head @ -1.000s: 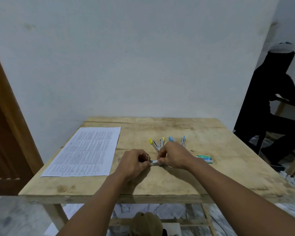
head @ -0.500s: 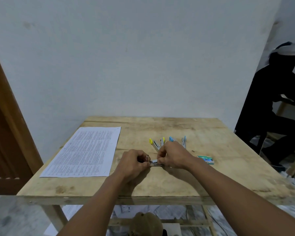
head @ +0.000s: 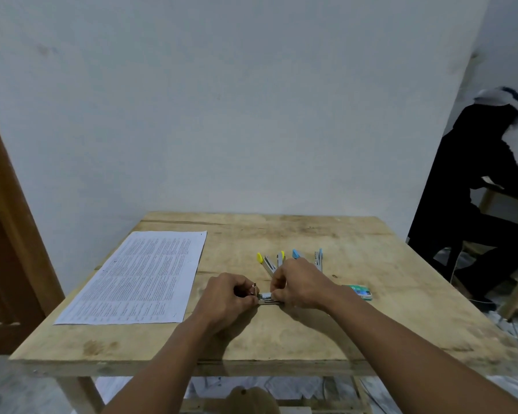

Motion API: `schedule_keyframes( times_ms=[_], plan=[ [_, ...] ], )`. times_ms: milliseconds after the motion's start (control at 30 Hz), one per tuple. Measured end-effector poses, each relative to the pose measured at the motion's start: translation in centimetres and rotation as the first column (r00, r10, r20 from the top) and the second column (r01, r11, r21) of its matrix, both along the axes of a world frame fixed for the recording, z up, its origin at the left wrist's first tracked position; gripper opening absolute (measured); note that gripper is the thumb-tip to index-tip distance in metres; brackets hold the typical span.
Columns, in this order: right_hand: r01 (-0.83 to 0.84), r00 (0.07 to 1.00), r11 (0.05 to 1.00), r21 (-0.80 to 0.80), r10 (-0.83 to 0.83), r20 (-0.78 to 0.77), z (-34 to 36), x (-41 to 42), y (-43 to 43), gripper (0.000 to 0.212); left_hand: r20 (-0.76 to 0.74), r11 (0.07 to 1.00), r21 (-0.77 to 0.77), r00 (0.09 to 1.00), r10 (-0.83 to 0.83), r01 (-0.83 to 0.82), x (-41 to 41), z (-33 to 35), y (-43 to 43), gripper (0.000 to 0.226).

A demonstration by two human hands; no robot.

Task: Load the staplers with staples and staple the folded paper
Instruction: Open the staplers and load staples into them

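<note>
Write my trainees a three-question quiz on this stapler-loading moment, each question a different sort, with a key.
1. True or false: the green staple box lies right of the right hand.
2. The left hand and right hand both pinch: A a small metal piece; B a pen; C scissors.
3. Fill in: the open staplers beyond the hands have yellow and ____ tips.
Key: 1 true; 2 A; 3 blue.

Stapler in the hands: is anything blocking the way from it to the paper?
Nothing visible does. Both the left hand and right hand hold the stapler, and only bare table lies between it and the paper. The other staplers and the staple box lie off that path, behind and to the right.
</note>
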State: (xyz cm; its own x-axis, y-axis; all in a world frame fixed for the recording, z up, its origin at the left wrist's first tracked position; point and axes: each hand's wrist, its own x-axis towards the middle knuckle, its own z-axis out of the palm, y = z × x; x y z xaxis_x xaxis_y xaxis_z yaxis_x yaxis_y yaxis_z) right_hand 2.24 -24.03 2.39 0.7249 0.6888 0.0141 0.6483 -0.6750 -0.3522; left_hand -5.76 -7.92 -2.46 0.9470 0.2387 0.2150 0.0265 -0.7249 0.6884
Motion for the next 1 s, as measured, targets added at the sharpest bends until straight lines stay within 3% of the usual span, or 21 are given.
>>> schedule_keyframes(
  times_ms=[600, 800, 1000],
  plan=[
    [-0.01, 1.0, 0.999, -0.039, 0.01, -0.008, 0.33, 0.11, 0.12, 0.009, -0.029, 1.0, -0.004, 1.0, -0.01, 0.01, -0.04, 0.38, -0.08, 0.008],
    [-0.005, 0.999, 1.0, 0.012, 0.006, -0.043, 0.32, 0.26, -0.06, 0.017, -0.033, 1.0, -0.004, 0.999, -0.017, 0.017, -0.01, 0.34, -0.09, 0.009],
    [-0.04, 0.994, 0.999, -0.001, 0.039, -0.103, -0.42, 0.25, 0.29, 0.041, -0.028, 1.0, -0.025, 1.0, -0.012, 0.011, -0.05, 0.39, 0.06, 0.006]
  ],
)
